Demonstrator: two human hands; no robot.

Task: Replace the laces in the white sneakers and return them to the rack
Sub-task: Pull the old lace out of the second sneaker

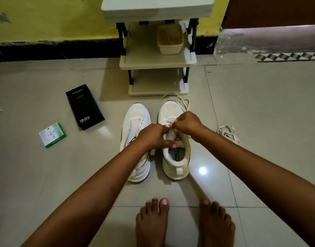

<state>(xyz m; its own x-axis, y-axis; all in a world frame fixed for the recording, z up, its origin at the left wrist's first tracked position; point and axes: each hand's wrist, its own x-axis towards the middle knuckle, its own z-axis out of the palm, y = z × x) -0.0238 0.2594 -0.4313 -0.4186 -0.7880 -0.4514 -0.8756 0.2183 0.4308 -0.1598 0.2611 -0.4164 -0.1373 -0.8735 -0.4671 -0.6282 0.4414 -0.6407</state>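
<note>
Two white sneakers stand side by side on the tiled floor, toes toward the rack (157,64). The left sneaker (135,114) has no lace in its eyelets. On the right sneaker (176,163) a cream lace (178,98) runs through the lower eyelets, its loose ends trailing past the toe. My left hand (153,135) presses on the right sneaker's tongue and grips the lace there. My right hand (186,122) pinches the lace above the eyelets. A second bundled lace (228,133) lies on the floor to the right.
A black phone box (84,106) and a small green-and-white box (52,135) lie on the floor to the left. A yellow basket (170,39) sits on the rack's middle shelf. My bare feet (185,223) rest just behind the sneakers.
</note>
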